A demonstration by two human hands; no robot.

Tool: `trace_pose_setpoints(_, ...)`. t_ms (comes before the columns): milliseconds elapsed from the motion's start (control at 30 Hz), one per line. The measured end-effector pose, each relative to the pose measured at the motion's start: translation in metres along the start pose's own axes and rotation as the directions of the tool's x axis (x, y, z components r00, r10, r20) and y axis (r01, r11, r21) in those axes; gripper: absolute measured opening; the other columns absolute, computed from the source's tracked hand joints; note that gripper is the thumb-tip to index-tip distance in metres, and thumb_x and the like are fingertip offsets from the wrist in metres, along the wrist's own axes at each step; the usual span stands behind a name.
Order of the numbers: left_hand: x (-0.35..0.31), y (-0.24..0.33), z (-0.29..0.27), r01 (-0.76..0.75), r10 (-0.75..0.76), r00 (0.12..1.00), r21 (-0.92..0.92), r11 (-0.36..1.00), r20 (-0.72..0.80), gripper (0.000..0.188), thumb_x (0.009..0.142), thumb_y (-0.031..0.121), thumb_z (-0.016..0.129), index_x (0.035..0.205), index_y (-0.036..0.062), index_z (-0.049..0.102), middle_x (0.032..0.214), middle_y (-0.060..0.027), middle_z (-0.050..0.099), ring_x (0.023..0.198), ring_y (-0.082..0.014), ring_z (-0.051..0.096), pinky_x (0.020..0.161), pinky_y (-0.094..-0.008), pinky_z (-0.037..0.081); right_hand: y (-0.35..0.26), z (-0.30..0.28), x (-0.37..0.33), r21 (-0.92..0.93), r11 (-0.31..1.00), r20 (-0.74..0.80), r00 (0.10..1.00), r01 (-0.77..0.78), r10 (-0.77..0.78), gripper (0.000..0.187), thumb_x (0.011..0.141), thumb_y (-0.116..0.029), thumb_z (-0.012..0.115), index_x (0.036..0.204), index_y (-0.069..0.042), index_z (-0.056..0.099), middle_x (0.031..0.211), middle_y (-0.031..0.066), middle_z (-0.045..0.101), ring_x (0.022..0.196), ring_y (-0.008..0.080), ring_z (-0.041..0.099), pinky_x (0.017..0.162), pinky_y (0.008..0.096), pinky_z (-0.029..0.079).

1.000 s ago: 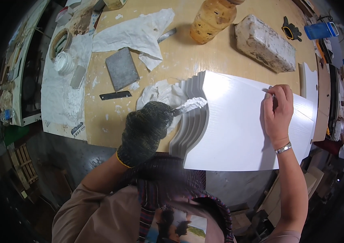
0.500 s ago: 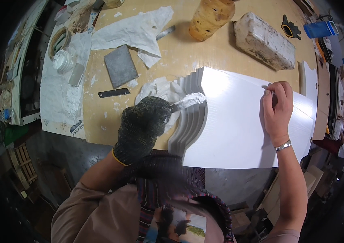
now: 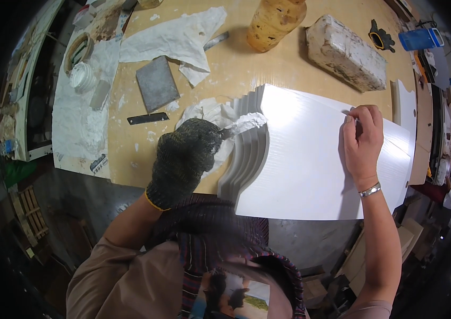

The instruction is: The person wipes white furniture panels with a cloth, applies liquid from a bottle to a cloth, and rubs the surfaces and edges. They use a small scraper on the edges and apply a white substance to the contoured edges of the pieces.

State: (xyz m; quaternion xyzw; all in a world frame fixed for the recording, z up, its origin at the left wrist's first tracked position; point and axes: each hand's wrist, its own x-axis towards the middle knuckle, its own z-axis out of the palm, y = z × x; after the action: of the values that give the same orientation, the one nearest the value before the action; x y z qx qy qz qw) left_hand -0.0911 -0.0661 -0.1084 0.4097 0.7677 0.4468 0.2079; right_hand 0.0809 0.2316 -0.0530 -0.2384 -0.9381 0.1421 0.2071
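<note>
My left hand (image 3: 187, 154), in a dark knit glove with a yellow cuff edge, is closed round a putty knife (image 3: 247, 123) whose blade is coated with thick white paste. The blade's end lies close to the curved edges of a stack of white panels (image 3: 310, 154), at its left side. My bare right hand (image 3: 363, 135), with a metal band on the wrist, rests on the top panel near its far right edge. Its fingers are curled and pinched together; I cannot make out what, if anything, is between them. A crumpled white cloth (image 3: 204, 110) lies beyond the gloved hand.
Left on the table are a grey square slab (image 3: 157, 85), a black flat blade (image 3: 148, 118), a white tub (image 3: 83, 77) and a tape roll (image 3: 78, 52). Farther back stand an amber plastic bottle (image 3: 276, 24) and a wrapped block (image 3: 346, 53). A spare glove (image 3: 381, 37) lies far right.
My left hand and the putty knife have shifted slightly left and toward the far side. The right hand stays at the same place on the top panel.
</note>
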Motion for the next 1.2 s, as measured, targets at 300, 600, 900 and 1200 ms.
trace_pose_setpoints(300, 0.009, 0.005, -0.004, -0.271, 0.310, 0.950, 0.383, 0.883, -0.044, 0.030, 0.074, 0.003, 0.071, 0.103, 0.0020, 0.067, 0.089, -0.0100, 0.067, 0.080, -0.0231, 0.066, 0.068, -0.0318, 0.052, 0.001, 0.002, 0.000, -0.027, 0.999, -0.006, 0.999, 0.033, -0.033, 0.005, 0.083, -0.004, 0.059, 0.084, 0.001, 0.057, 0.087, 0.0099, 0.053, 0.076, 0.0238, 0.053, 0.063, 0.0331, 0.047)
trace_pose_setpoints(600, 0.003, 0.015, -0.016, 0.242, -0.226, 0.967, -0.696, 0.677, 0.116, 0.034, 0.095, 0.019, 0.057, 0.115, -0.0080, 0.061, 0.091, -0.0099, 0.068, 0.076, -0.0127, 0.064, 0.067, -0.0247, 0.051, -0.001, 0.001, -0.001, -0.014, 1.000, 0.018, 1.000, 0.000, 0.000, 0.005, 0.082, -0.004, 0.059, 0.084, 0.000, 0.058, 0.086, 0.0097, 0.054, 0.077, 0.0239, 0.052, 0.064, 0.0333, 0.046)
trace_pose_setpoints(900, 0.014, 0.029, -0.014, 0.194, -0.224, 0.974, -0.552, 0.811, 0.014, 0.026, 0.093, 0.010, 0.058, 0.112, -0.0073, 0.064, 0.095, -0.0076, 0.067, 0.081, -0.0119, 0.061, 0.074, -0.0248, 0.050, 0.001, 0.001, 0.000, -0.013, 1.000, 0.030, 1.000, 0.008, -0.008, 0.005, 0.081, -0.003, 0.059, 0.085, 0.000, 0.058, 0.088, 0.0103, 0.054, 0.080, 0.0255, 0.050, 0.067, 0.0347, 0.045)
trace_pose_setpoints(1200, 0.029, 0.032, -0.016, -0.060, 0.058, 0.997, -0.032, 0.998, -0.046, 0.023, 0.092, 0.006, 0.054, 0.110, -0.0012, 0.066, 0.099, -0.0134, 0.070, 0.085, -0.0237, 0.068, 0.077, -0.0336, 0.054, 0.004, 0.001, 0.001, 0.022, 1.000, 0.032, 0.999, 0.006, -0.006, 0.006, 0.081, -0.003, 0.058, 0.086, 0.000, 0.057, 0.090, 0.0114, 0.054, 0.082, 0.0267, 0.050, 0.069, 0.0356, 0.046)
